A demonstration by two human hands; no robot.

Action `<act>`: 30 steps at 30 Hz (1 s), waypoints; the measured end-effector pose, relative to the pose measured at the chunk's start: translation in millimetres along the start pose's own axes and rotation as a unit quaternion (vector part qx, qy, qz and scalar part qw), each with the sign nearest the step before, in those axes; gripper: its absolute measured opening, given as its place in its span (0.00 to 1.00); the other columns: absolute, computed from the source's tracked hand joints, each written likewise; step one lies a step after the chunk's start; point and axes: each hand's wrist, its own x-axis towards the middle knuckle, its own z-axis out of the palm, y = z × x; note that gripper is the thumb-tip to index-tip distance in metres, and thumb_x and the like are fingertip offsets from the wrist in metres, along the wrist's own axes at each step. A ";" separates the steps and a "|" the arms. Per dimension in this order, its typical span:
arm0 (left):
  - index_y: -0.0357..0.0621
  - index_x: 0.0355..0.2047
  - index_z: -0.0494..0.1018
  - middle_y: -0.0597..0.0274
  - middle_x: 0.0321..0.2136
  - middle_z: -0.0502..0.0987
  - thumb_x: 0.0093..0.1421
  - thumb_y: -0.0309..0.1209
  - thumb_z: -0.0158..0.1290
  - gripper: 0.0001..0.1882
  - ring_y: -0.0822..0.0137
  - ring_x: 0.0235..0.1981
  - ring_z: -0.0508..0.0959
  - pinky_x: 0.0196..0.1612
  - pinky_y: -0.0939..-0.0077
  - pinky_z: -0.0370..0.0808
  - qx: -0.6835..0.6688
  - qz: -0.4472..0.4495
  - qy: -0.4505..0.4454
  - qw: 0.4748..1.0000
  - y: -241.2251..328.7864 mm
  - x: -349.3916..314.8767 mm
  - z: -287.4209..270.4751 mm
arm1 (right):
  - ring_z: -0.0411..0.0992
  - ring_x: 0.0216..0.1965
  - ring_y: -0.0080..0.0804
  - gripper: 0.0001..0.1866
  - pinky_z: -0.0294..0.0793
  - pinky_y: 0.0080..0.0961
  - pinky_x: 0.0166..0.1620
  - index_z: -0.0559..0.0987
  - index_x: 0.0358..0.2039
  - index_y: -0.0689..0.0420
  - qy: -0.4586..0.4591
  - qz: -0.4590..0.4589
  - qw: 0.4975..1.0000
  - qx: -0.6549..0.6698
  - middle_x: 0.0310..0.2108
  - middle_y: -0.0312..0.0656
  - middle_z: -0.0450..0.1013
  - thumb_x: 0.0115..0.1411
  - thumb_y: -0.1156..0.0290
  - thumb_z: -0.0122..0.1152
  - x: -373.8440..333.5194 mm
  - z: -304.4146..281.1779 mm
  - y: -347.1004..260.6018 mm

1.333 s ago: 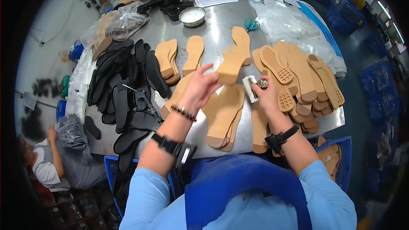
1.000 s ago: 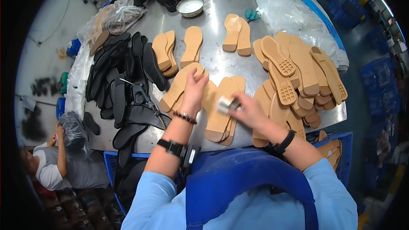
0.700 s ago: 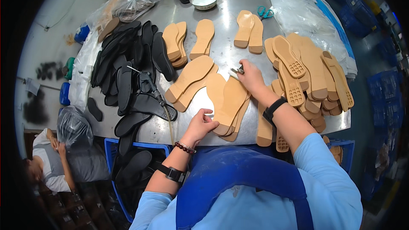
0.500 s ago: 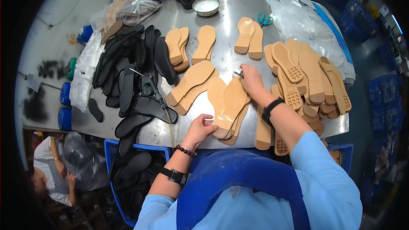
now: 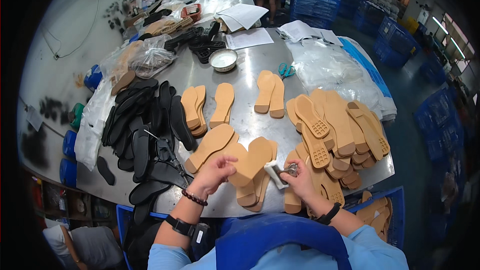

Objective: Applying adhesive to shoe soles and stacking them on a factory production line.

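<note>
In the front middle, tan shoe soles (image 5: 265,146) overlap in a fanned pile, some with brown heel ends. My left hand (image 5: 214,174) is at the pile's left side, fingers half curled, with the thumb and index fingertips by the edge of an upper sole (image 5: 241,162). Nothing plainly sits between them. On the pile's right, my right hand (image 5: 301,177) grips a small tool (image 5: 275,174) with a white bar-shaped head and a shiny metal handle. More tan soles (image 5: 212,146) lie just beyond my left hand.
Black soles (image 5: 142,142) heap at the left, with a cordless-looking gun tool (image 5: 167,152) on them. A large tan sole pile (image 5: 345,130) fills the right. A bowl of white liquid (image 5: 223,60), teal scissors (image 5: 286,70) and plastic bags (image 5: 330,70) lie farther back. Other people are nearby.
My view has tilted up, showing more of the room. My right hand has come back nearer me with the white-headed tool. My left hand no longer touches the heel end of the upper sole.
</note>
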 end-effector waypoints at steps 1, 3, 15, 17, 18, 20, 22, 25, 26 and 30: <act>0.42 0.48 0.70 0.69 0.29 0.74 0.59 0.25 0.55 0.16 0.78 0.25 0.72 0.28 0.84 0.68 -0.028 0.025 -0.002 0.999 9.7 17.5 -1.6 | 0.72 0.33 0.19 0.23 0.73 0.17 0.35 0.67 0.49 0.58 0.045 -0.023 0.999 0.007 0.33 0.35 0.71 0.55 0.80 0.65 1.8 -4.2 -4.5; 0.42 0.47 0.70 0.64 0.37 0.76 0.61 0.24 0.53 0.14 0.73 0.32 0.76 0.35 0.79 0.73 -0.064 0.069 -0.035 0.995 49.6 50.1 11.0 | 0.70 0.32 0.18 0.24 0.73 0.16 0.35 0.66 0.49 0.58 0.097 -0.057 0.993 0.032 0.33 0.35 0.71 0.54 0.82 0.65 7.0 -12.5 -9.7; 0.38 0.61 0.59 0.58 0.49 0.69 0.60 0.28 0.54 0.29 0.70 0.47 0.70 0.50 0.76 0.69 0.040 0.204 0.175 0.962 14.0 108.1 13.3 | 0.69 0.30 0.16 0.23 0.70 0.16 0.32 0.70 0.49 0.59 -0.002 -0.069 0.993 -0.092 0.30 0.32 0.70 0.53 0.78 0.66 29.5 18.8 -19.3; 0.40 0.62 0.57 0.57 0.46 0.69 0.58 0.25 0.54 0.31 0.66 0.47 0.70 0.53 0.72 0.68 0.065 0.123 0.260 0.955 -40.8 61.4 -3.1 | 0.73 0.35 0.29 0.23 0.73 0.26 0.37 0.74 0.46 0.58 -0.094 -0.177 0.947 -0.252 0.33 0.37 0.73 0.49 0.76 0.69 28.6 48.2 -13.2; 0.41 0.62 0.57 0.57 0.46 0.69 0.58 0.26 0.53 0.32 0.66 0.48 0.70 0.51 0.72 0.68 0.064 0.068 0.284 0.954 -71.9 41.6 -14.3 | 0.73 0.36 0.34 0.21 0.73 0.30 0.38 0.75 0.44 0.57 -0.139 -0.292 0.883 -0.342 0.33 0.39 0.73 0.48 0.75 0.68 30.4 65.0 -7.0; 0.40 0.62 0.56 0.60 0.41 0.72 0.58 0.29 0.53 0.33 0.69 0.39 0.74 0.42 0.73 0.69 0.022 -0.051 0.257 0.965 -104.5 6.7 -16.3 | 0.72 0.38 0.38 0.18 0.72 0.32 0.38 0.75 0.42 0.57 -0.204 -0.352 0.811 -0.421 0.32 0.40 0.72 0.49 0.74 0.65 50.1 82.8 14.4; 0.37 0.62 0.56 0.61 0.39 0.74 0.58 0.31 0.54 0.33 0.73 0.33 0.74 0.37 0.76 0.70 -0.017 -0.102 0.206 0.973 -113.7 -11.8 -5.0 | 0.72 0.38 0.41 0.12 0.71 0.34 0.38 0.75 0.37 0.55 -0.265 -0.413 0.709 -0.507 0.30 0.40 0.71 0.51 0.71 0.59 79.3 101.3 32.2; 0.35 0.58 0.62 0.65 0.35 0.75 0.59 0.31 0.56 0.29 0.77 0.28 0.72 0.32 0.82 0.69 -0.022 -0.110 0.144 0.983 -112.8 -14.2 5.9 | 0.72 0.37 0.44 0.06 0.72 0.38 0.40 0.73 0.33 0.55 -0.253 -0.378 0.713 -0.534 0.31 0.44 0.72 0.53 0.72 0.55 135.3 127.9 31.8; 0.35 0.58 0.62 0.65 0.35 0.75 0.59 0.31 0.56 0.29 0.77 0.28 0.72 0.32 0.82 0.69 -0.026 -0.109 0.150 0.982 -112.1 -13.6 5.2 | 0.73 0.38 0.46 0.07 0.72 0.39 0.41 0.73 0.34 0.56 -0.226 -0.318 0.772 -0.501 0.31 0.46 0.73 0.52 0.74 0.55 151.3 129.8 30.0; 0.31 0.51 0.71 0.69 0.29 0.76 0.56 0.22 0.58 0.21 0.80 0.24 0.69 0.27 0.84 0.67 -0.067 -0.082 0.088 0.990 -108.9 -10.9 13.0 | 0.74 0.38 0.50 0.15 0.73 0.40 0.42 0.73 0.41 0.60 -0.073 -0.261 0.805 -0.528 0.33 0.52 0.75 0.51 0.79 0.58 206.6 92.1 11.0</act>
